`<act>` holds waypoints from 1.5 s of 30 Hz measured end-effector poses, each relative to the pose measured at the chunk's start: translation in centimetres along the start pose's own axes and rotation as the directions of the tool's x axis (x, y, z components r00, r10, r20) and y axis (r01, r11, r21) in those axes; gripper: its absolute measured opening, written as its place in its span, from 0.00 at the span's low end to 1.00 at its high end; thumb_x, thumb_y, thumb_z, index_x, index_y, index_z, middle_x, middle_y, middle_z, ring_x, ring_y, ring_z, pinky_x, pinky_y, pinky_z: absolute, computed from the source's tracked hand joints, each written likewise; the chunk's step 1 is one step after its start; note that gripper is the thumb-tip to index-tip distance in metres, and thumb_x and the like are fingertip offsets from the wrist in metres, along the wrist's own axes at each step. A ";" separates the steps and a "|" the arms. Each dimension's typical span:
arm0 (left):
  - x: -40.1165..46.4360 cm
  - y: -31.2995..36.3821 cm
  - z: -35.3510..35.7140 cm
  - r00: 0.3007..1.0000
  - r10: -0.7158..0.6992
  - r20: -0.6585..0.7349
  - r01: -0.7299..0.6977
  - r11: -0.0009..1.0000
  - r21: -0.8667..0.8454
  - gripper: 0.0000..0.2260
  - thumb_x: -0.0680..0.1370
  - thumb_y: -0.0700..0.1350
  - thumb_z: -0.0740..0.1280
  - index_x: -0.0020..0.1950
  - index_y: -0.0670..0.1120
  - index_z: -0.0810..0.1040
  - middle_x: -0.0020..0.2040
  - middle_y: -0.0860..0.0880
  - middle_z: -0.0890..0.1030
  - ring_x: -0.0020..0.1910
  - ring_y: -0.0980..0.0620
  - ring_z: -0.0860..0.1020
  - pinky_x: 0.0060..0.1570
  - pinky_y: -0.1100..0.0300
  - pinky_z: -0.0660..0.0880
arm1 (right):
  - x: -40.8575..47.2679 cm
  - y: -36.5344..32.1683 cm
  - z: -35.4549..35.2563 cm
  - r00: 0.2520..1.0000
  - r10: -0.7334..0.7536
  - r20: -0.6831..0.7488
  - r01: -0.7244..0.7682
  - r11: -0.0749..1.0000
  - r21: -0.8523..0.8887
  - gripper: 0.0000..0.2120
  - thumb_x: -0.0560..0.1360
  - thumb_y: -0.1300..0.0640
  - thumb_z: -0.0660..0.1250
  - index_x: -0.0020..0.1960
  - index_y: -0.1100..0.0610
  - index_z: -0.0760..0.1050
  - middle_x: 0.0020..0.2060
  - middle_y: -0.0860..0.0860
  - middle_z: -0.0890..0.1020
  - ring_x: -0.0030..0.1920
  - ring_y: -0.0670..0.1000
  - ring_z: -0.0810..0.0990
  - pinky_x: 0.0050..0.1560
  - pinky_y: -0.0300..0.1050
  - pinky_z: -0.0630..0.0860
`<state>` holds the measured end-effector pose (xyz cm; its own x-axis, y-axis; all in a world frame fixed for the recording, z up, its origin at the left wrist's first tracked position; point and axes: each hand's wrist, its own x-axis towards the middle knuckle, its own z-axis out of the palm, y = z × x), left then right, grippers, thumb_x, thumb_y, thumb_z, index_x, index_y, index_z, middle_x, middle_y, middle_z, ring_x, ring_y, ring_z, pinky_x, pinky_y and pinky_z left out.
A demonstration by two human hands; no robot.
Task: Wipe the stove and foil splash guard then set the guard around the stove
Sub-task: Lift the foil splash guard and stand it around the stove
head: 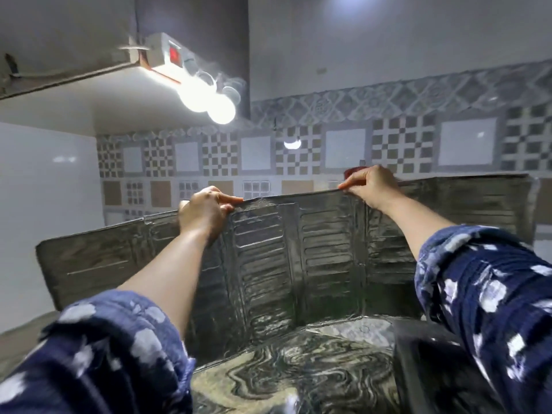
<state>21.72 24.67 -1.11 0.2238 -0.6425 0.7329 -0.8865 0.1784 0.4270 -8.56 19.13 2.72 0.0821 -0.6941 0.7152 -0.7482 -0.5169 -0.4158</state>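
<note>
The foil splash guard point(268, 258) stands upright on the marbled counter point(313, 372), a long silver folded panel bent in the middle. My left hand point(206, 212) pinches its top edge left of centre. My right hand point(369, 186) grips the top edge further right, and something red shows behind its fingers. A dark corner of the stove point(424, 363) shows at the lower right, mostly hidden under my right sleeve.
Patterned wall tiles point(298, 153) run behind the guard. A shelf with a bright lamp point(209, 103) hangs at the upper left. A white wall point(44, 189) closes the left side. The guard's ends reach out toward both sides.
</note>
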 end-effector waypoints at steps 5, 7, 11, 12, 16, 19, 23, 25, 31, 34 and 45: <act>2.0 6.0 7.1 0.996 0.085 -0.013 -0.086 0.996 -0.027 0.07 0.75 0.50 0.69 0.51 0.58 0.84 0.53 0.54 0.83 0.53 0.48 0.80 0.53 0.57 0.71 | 1.6 6.9 -4.4 0.998 0.044 -0.048 -0.047 0.996 -0.071 0.08 0.69 0.62 0.74 0.49 0.58 0.84 0.50 0.54 0.85 0.51 0.50 0.81 0.48 0.32 0.68; 2.7 8.3 10.4 0.995 0.101 -0.024 -0.102 0.993 -0.064 0.07 0.75 0.50 0.70 0.51 0.54 0.84 0.52 0.52 0.84 0.51 0.47 0.81 0.50 0.58 0.72 | 1.9 10.0 -6.1 0.996 0.049 -0.069 -0.057 0.992 -0.112 0.08 0.70 0.62 0.73 0.49 0.59 0.84 0.49 0.54 0.85 0.47 0.47 0.79 0.44 0.30 0.66; 3.5 13.1 16.3 0.985 0.173 -0.008 -0.172 0.972 -0.163 0.07 0.74 0.49 0.70 0.51 0.52 0.84 0.50 0.52 0.82 0.49 0.47 0.79 0.56 0.50 0.74 | 2.3 15.9 -9.6 0.995 0.062 -0.077 -0.074 0.982 -0.173 0.08 0.71 0.62 0.72 0.50 0.59 0.84 0.49 0.55 0.85 0.44 0.47 0.80 0.44 0.32 0.68; 3.6 14.1 17.7 0.981 0.196 -0.002 -0.193 0.963 -0.189 0.08 0.74 0.48 0.70 0.52 0.53 0.84 0.49 0.52 0.82 0.49 0.48 0.79 0.55 0.49 0.73 | 2.3 17.3 -10.2 0.994 0.076 -0.074 -0.089 0.978 -0.189 0.08 0.72 0.62 0.72 0.50 0.58 0.84 0.49 0.54 0.85 0.42 0.45 0.79 0.43 0.32 0.68; 3.7 17.3 23.1 0.968 0.251 0.030 -0.240 0.950 -0.198 0.10 0.75 0.45 0.68 0.53 0.56 0.84 0.51 0.54 0.82 0.49 0.49 0.79 0.53 0.51 0.73 | 2.0 22.8 -11.8 0.987 0.131 -0.098 -0.150 0.964 -0.222 0.09 0.72 0.62 0.72 0.51 0.58 0.83 0.50 0.54 0.85 0.42 0.46 0.76 0.39 0.34 0.67; 2.8 18.8 26.6 0.960 0.279 0.039 -0.266 0.943 -0.198 0.11 0.75 0.45 0.67 0.54 0.57 0.83 0.51 0.53 0.82 0.50 0.47 0.80 0.51 0.52 0.72 | 1.2 26.4 -11.9 0.976 0.196 -0.093 -0.211 0.957 -0.200 0.09 0.72 0.62 0.71 0.52 0.59 0.82 0.51 0.56 0.84 0.42 0.45 0.75 0.43 0.36 0.68; 2.2 20.1 30.3 0.948 0.314 0.048 -0.291 0.919 -0.265 0.11 0.76 0.43 0.66 0.54 0.55 0.84 0.46 0.51 0.80 0.47 0.48 0.78 0.48 0.53 0.74 | 0.6 30.0 -12.2 0.968 0.224 -0.116 -0.245 0.946 -0.211 0.10 0.71 0.62 0.72 0.53 0.59 0.82 0.51 0.53 0.84 0.46 0.45 0.75 0.41 0.31 0.67; 1.7 20.5 31.8 0.946 0.318 0.063 -0.290 0.917 -0.272 0.11 0.76 0.43 0.66 0.53 0.54 0.84 0.46 0.50 0.79 0.46 0.47 0.78 0.46 0.54 0.72 | 0.2 31.4 -11.9 0.964 0.240 -0.111 -0.259 0.942 -0.214 0.10 0.71 0.62 0.72 0.52 0.59 0.83 0.50 0.54 0.84 0.42 0.44 0.76 0.39 0.31 0.67; 0.0 20.6 35.7 0.930 0.333 0.154 -0.293 0.927 -0.234 0.11 0.76 0.42 0.66 0.53 0.56 0.84 0.43 0.52 0.77 0.49 0.46 0.78 0.48 0.52 0.70 | -2.1 35.5 -10.1 0.938 0.331 -0.097 -0.345 0.914 -0.214 0.07 0.72 0.61 0.72 0.50 0.57 0.84 0.51 0.54 0.84 0.48 0.47 0.78 0.49 0.36 0.68; -0.6 20.6 37.2 0.923 0.340 0.181 -0.291 0.923 -0.250 0.11 0.76 0.41 0.66 0.52 0.55 0.84 0.43 0.54 0.77 0.47 0.47 0.79 0.48 0.52 0.72 | -3.1 37.1 -9.5 0.931 0.353 -0.092 -0.365 0.906 -0.215 0.07 0.72 0.61 0.72 0.49 0.56 0.84 0.50 0.53 0.85 0.47 0.46 0.77 0.50 0.37 0.68; -2.8 21.5 41.1 0.898 0.355 0.262 -0.309 0.930 -0.201 0.14 0.78 0.41 0.63 0.54 0.57 0.83 0.53 0.50 0.82 0.50 0.45 0.80 0.41 0.57 0.67 | -6.4 40.6 -8.9 0.901 0.432 -0.037 -0.430 0.879 -0.205 0.07 0.73 0.62 0.70 0.49 0.55 0.84 0.50 0.52 0.84 0.48 0.47 0.77 0.57 0.42 0.72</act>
<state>-14.63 -0.34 -15.78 -0.2197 -0.7083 0.6708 -0.8116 0.5143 0.2772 -45.26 7.01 -13.72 -0.2739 -0.8304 0.4852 -0.8280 -0.0531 -0.5582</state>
